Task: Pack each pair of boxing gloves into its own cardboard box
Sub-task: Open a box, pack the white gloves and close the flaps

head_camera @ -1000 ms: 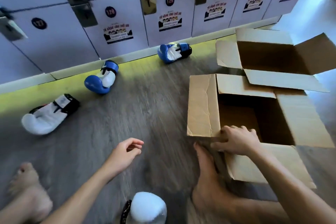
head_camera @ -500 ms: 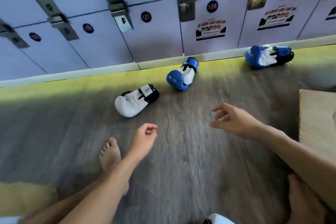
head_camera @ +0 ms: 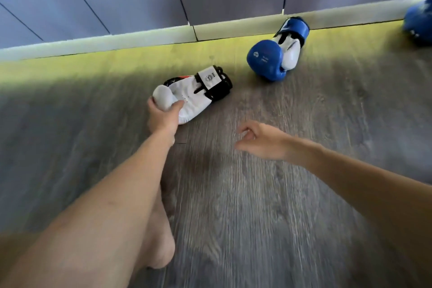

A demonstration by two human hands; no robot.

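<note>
The left hand (head_camera: 163, 113), empty and hovering half a second before, had closed around the white boxing glove (head_camera: 196, 91) on the floor (head_camera: 280, 194) (so packing that pair could begin); the right hand (head_camera: 259, 141) hung loosely curled, empty.

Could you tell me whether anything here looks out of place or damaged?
Nothing looks damaged, but the gloves lie scattered on the floor: the white glove mid-floor, one blue glove by the locker base, and a second blue glove apart from it at the right edge.
</note>
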